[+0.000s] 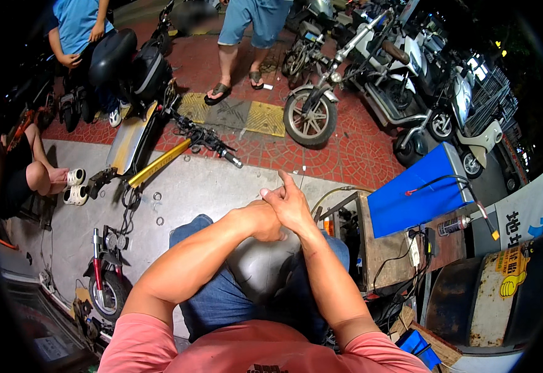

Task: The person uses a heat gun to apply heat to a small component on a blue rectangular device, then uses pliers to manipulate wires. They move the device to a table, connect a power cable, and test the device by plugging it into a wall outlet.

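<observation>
My left hand (pixel 258 221) and my right hand (pixel 291 205) meet in front of me, touching, above a smooth grey rounded thing (pixel 260 268) between my knees. On my right hand the index finger stretches forward and the thumb stands apart; I see nothing in it. The fingers of my left hand are bent and partly hidden against the right hand, so whether they hold something does not show. My legs in blue jeans (pixel 200 298) lie under my forearms. The underside of the grey thing is out of sight.
At right, a blue box (pixel 417 193) with cables stands on a wooden bench (pixel 389 264), beside a spray can (pixel 453 225). A folded-out yellow scooter (pixel 162 163) lies ahead left; a small front wheel (pixel 108 295) stands nearer. People stand ahead and sit left. Parked scooters (pixel 402 81) line the far right.
</observation>
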A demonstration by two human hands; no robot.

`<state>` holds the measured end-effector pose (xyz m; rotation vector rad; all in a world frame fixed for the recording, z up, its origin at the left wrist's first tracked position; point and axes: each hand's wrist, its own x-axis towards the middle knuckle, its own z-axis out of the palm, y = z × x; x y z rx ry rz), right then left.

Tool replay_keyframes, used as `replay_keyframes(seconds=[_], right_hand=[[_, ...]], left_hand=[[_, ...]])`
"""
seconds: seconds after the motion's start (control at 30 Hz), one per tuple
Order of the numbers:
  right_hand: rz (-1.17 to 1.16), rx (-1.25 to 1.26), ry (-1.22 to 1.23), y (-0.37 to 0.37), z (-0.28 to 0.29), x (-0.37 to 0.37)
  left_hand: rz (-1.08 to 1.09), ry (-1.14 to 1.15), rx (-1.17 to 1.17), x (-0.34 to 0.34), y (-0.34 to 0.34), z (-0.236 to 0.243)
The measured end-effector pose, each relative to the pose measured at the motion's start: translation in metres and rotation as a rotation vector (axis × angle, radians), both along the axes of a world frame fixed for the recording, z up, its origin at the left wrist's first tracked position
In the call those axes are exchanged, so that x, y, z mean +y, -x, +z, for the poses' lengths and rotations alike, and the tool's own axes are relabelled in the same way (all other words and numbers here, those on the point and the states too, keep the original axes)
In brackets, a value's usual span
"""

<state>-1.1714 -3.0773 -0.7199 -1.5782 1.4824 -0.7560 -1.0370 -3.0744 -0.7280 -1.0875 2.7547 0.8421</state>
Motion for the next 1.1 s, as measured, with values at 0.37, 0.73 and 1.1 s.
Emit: replay_keyframes(seconds=[0.37, 0.73, 1.1], right_hand=[[0.052, -0.217, 0.096, 0.014, -0.003, -0.011], [0.092, -0.098, 0.23, 0.005, 0.02, 0.015], [-0.052, -0.023, 0.163, 0.025, 0.01, 0.018]], left_hand=[[-0.147, -0.054, 0.097, -0.027, 0.019, -0.011], [-0.115, 0.192, 0.137, -0.018, 0.005, -0.045], [-0.153, 0.041, -0.069, -0.031, -0.002, -0.002]])
